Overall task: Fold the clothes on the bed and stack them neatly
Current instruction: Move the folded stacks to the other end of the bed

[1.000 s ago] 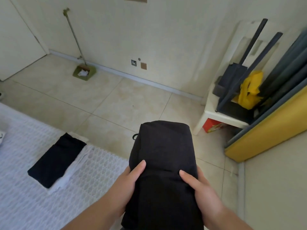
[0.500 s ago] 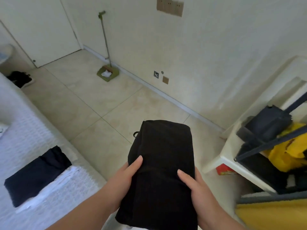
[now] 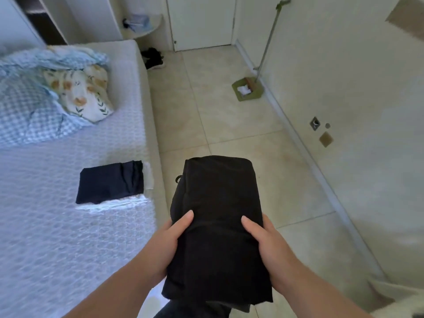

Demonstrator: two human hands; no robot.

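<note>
- Two hands of mine are on one folded black garment point(image 3: 220, 216), which I hold in front of me over the tiled floor point(image 3: 229, 125), just beside the edge of the bed point(image 3: 68, 237).
- My left hand point(image 3: 167, 244) grips the garment's left side: the thumb lies across the top, and the other fingers are tucked underneath, out of sight.
- My right hand point(image 3: 268, 244) grips the right side the same way, thumb on top and fingers hidden below the cloth.
- At the garment's near end, loose layers of fabric hang down under the folded bundle.
- On the bed's white textured cover, near its edge, lies a folded dark navy garment point(image 3: 110, 181) on top of a folded white garment point(image 3: 119, 203), whose edges show along the near and right sides.
- Farther up the bed are a rumpled blue checked blanket point(image 3: 27, 106) and a floral pillow point(image 3: 85, 92) touching it.
- A long-handled green dustpan point(image 3: 247, 89) stands on the floor against the wall point(image 3: 344, 65).
- Dark shoes point(image 3: 152, 57) lie on the floor by the head of the bed, near a white door point(image 3: 202, 19).
</note>
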